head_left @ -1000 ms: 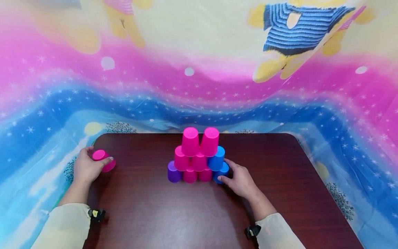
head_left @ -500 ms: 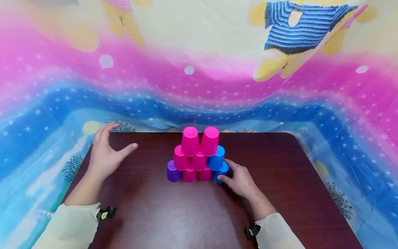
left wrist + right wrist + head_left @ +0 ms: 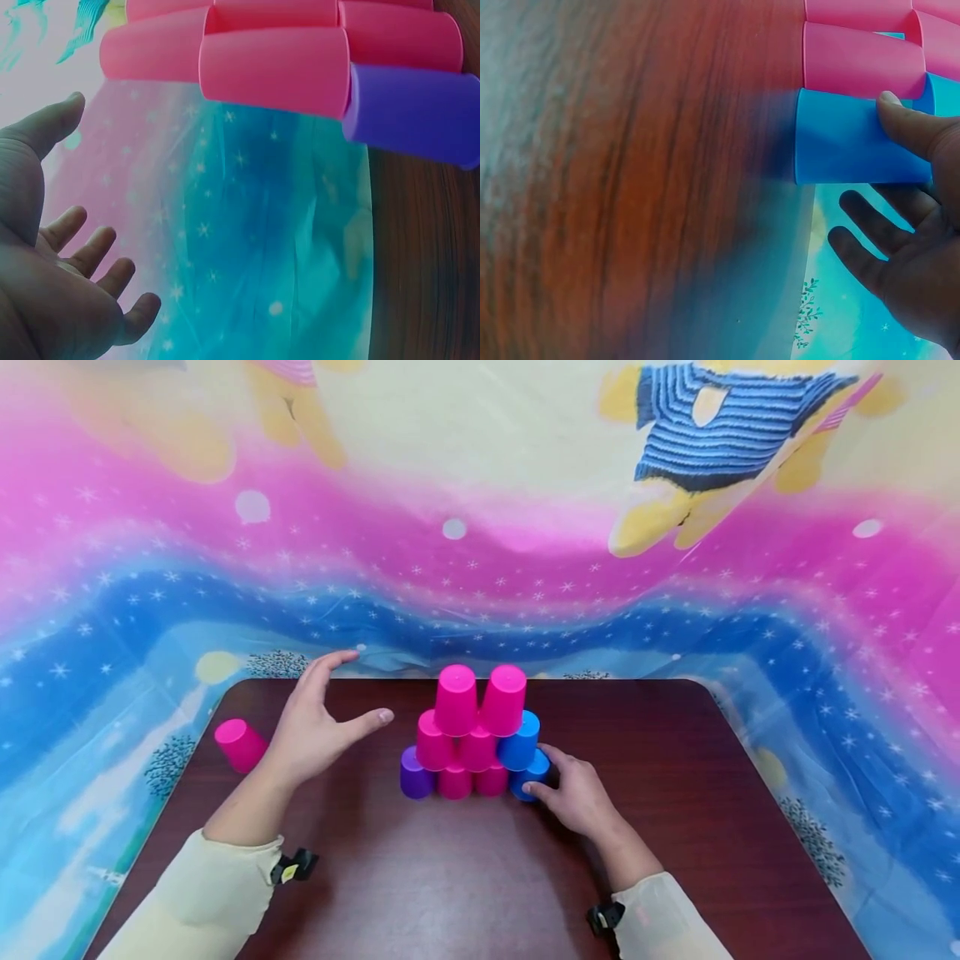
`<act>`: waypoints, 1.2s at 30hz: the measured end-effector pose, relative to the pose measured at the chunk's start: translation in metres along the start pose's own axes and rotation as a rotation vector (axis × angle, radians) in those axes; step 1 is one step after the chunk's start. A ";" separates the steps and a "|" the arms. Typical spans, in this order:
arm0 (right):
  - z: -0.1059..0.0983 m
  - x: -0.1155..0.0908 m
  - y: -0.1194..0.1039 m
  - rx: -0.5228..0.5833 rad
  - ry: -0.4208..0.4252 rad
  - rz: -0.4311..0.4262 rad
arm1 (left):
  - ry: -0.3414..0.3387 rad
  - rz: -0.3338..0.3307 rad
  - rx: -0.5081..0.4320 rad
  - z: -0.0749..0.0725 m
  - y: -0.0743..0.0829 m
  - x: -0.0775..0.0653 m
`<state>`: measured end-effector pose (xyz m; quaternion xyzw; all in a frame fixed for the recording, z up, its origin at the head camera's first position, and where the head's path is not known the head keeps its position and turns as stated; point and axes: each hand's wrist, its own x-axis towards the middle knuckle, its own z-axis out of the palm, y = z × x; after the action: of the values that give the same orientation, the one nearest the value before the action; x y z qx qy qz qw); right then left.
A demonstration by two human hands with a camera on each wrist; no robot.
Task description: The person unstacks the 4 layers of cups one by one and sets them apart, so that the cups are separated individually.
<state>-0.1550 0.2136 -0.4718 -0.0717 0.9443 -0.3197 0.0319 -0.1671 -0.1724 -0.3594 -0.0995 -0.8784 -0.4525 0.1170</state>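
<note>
A pyramid of upside-down cups stands on the table in three tiers. Two pink cups [image 3: 456, 702] form the top. Below them are two more pink cups and a blue cup [image 3: 519, 742]. The bottom tier has a purple cup [image 3: 417, 775] at its left end, pink ones between, and a lower blue cup [image 3: 847, 139] at its right end. My right hand [image 3: 581, 793] holds that lower blue cup, thumb in front and fingers behind. My left hand [image 3: 311, 735] hovers left of the pyramid, empty, thumb and fingers spread wide. Behind its wrist, a lone pink cup [image 3: 240, 745] rests mouth down.
The dark wooden table [image 3: 675, 827] has rounded far corners. A printed cloth backdrop [image 3: 450, 577] hangs behind it and around both sides. Each wrist carries a small black camera band [image 3: 294, 866] at the sleeve end.
My left hand has let go of the lone pink cup at the far left and moved right toward the pyramid, fingers spreading. My right hand has stayed on the lower blue cup.
</note>
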 end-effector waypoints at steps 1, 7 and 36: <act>0.000 0.000 0.000 0.000 0.001 0.000 | -0.014 -0.003 -0.008 0.002 0.002 0.001; 0.001 0.000 0.001 -0.012 0.011 0.010 | -0.092 0.014 -0.079 0.018 0.015 0.010; 0.001 -0.001 0.001 -0.031 0.016 0.006 | -0.200 -0.029 -0.117 0.075 0.027 0.021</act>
<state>-0.1540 0.2136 -0.4732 -0.0669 0.9495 -0.3055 0.0241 -0.1885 -0.0943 -0.3742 -0.1382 -0.8593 -0.4923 0.0161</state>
